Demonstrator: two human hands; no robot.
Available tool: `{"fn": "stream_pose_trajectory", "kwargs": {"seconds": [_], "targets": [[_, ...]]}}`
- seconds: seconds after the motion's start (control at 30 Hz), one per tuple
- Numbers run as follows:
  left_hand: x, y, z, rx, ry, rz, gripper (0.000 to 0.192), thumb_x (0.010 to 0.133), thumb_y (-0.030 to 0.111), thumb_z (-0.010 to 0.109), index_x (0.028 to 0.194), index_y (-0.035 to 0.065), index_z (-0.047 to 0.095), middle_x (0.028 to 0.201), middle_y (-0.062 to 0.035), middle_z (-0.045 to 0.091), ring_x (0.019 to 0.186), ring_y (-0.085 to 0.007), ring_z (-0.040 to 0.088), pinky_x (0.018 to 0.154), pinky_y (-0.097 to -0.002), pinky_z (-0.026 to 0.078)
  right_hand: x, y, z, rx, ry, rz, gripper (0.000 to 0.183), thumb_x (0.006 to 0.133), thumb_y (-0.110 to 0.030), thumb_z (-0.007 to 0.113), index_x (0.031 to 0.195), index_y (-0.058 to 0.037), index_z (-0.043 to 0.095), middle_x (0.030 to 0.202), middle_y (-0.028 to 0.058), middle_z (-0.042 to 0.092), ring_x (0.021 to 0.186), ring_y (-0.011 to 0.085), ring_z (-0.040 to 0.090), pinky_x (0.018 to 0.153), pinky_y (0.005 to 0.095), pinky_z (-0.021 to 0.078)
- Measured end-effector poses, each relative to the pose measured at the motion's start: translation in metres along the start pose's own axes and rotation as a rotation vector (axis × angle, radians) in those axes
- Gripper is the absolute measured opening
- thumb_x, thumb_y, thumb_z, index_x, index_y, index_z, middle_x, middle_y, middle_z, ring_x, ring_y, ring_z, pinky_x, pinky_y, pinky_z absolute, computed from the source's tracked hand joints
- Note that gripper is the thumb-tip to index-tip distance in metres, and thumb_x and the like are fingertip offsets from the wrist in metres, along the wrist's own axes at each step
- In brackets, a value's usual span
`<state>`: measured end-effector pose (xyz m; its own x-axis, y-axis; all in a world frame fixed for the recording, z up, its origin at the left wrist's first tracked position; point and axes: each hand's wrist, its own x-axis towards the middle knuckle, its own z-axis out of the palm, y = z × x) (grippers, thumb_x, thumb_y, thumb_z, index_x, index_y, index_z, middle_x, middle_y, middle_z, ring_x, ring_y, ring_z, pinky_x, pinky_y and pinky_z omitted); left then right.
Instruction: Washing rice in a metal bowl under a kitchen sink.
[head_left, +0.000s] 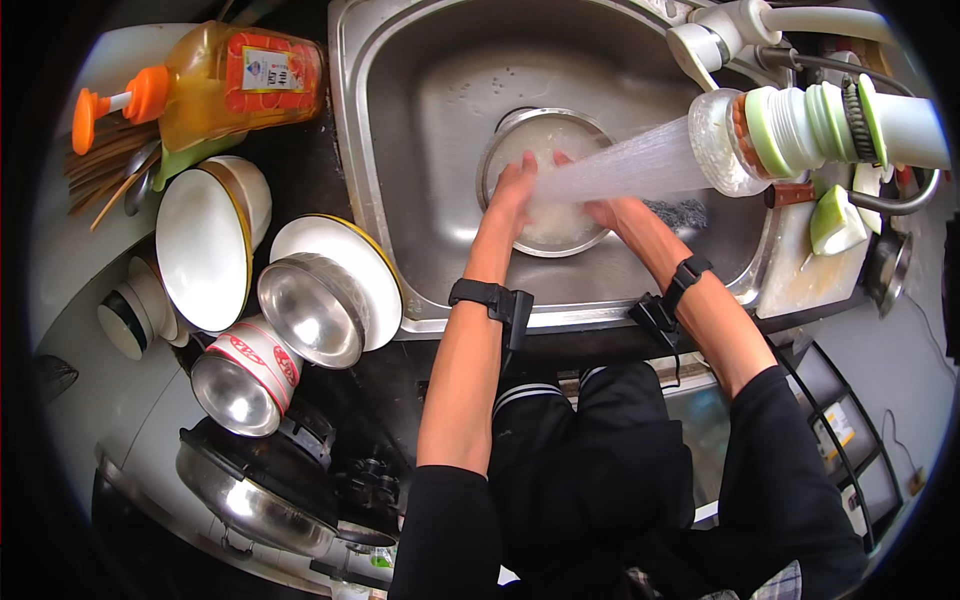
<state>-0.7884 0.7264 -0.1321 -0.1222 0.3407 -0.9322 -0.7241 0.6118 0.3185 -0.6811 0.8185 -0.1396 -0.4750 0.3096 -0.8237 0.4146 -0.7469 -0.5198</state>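
A round metal pan or bowl (553, 250) stands in the stainless steel sink (427, 112), with cloudy water inside it. A wide spray runs into it from the white and green faucet head (724, 142) on the right. My left hand (515, 184) is at the left side of the water, its fingers partly blurred and apart. My right hand (600, 206) reaches in from the right, partly hidden by the spray and water. Whether either hand grips anything under the water cannot be told. A dark grey scouring pad (679, 214) lies in the sink beside my right forearm.
Left of the sink are an orange pump bottle (199, 86), white bowls (201, 251), a metal bowl (311, 311) and a red-patterned bowl (259, 352). A lidded metal pan (255, 506) is lower left. A cutting board (814, 262) with pale green vegetable pieces (836, 221) and a wooden-handled knife (791, 196) lie at the right.
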Motion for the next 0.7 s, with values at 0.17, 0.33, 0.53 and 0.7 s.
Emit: {"fn": "stream_pose_trajectory", "kwargs": {"seconds": [0.17, 0.33, 0.53, 0.7], "targets": [[-0.004, -0.010, -0.025, -0.232, -0.285, 0.072, 0.057, 0.092, 0.043, 0.041, 0.136, 0.0081, 0.029, 0.136, -0.0154, 0.035, 0.123, -0.0337, 0.035, 0.094, -0.0575, 0.031, -0.024, -0.019, 0.005, 0.124, -0.104, 0.114, 0.044, 0.087, -0.038, 0.055, 0.116, -0.0047, 0.054, 0.118, 0.0074, 0.053, 0.105, 0.0187, 0.049, 0.096, 0.0328, 0.0326], [-0.029, 0.016, -0.018, 0.415, -0.031, 0.199, 0.047, 0.093, 0.034, 0.042, 0.134, 0.0117, 0.034, 0.135, -0.0125, 0.038, 0.120, -0.0322, 0.039, 0.091, -0.0515, 0.035, -0.032, -0.030, -0.014, -0.299, -0.136, -0.243, 0.041, 0.088, -0.036, 0.054, 0.112, -0.0039, 0.057, 0.119, 0.0083, 0.053, 0.106, 0.0196, 0.050, 0.094, 0.0334, 0.0375], [0.033, -0.024, -0.015, 0.310, 0.159, 0.309, 0.058, 0.087, 0.040, 0.051, 0.129, 0.0009, 0.040, 0.130, -0.0185, 0.045, 0.123, -0.0296, 0.039, 0.100, -0.0394, 0.031, -0.012, -0.005, 0.013, -0.105, 0.002, -0.220, 0.045, 0.090, -0.027, 0.053, 0.121, 0.0033, 0.043, 0.113, 0.0126, 0.054, 0.108, 0.0187, 0.051, 0.089, 0.0301, 0.0416], [0.005, -0.008, 0.010, -0.080, -0.023, 0.089, 0.069, 0.087, 0.045, 0.049, 0.135, -0.0007, 0.028, 0.138, -0.0205, 0.031, 0.129, -0.0299, 0.030, 0.102, -0.0463, 0.028, 0.001, -0.001, -0.009, 0.208, -0.032, -0.035, 0.039, 0.090, -0.031, 0.053, 0.113, -0.0006, 0.045, 0.098, 0.0093, 0.057, 0.106, 0.0169, 0.051, 0.088, 0.0296, 0.0411]]}}
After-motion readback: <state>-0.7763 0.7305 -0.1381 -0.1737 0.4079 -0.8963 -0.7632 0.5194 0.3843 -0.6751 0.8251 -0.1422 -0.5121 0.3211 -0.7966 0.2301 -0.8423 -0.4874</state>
